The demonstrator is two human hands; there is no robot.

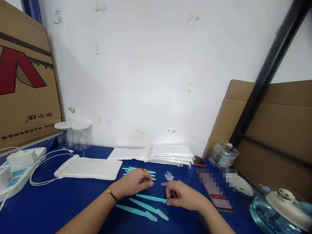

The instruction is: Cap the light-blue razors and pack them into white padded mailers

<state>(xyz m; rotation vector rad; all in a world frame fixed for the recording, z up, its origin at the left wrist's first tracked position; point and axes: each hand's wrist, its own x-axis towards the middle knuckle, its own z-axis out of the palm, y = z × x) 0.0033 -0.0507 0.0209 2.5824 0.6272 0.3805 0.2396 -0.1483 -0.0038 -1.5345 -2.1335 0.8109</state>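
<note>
My right hand (181, 196) is closed, thumb and fingertips pinching the head end of a turquoise eyebrow razor (151, 197) that lies along the blue table. Two more turquoise razors (136, 212) rest side by side in front of it, nearer to me. My left hand (137, 180) is closed with its fingers curled, above a small pile of turquoise razors (128, 169) that it partly covers. Whatever its fingertips hold, if anything, is hidden. Small translucent whitish pieces (169, 176) lie just beyond my right hand.
White padded mailers (170, 152) are stacked against the wall, another mailer (90, 167) lies left. A power strip (21, 169) with cables and clear jars (81, 136) stand farther left. At right are a phone (216, 191), a wrapped cup (223, 156) and a blue bottle (265, 213).
</note>
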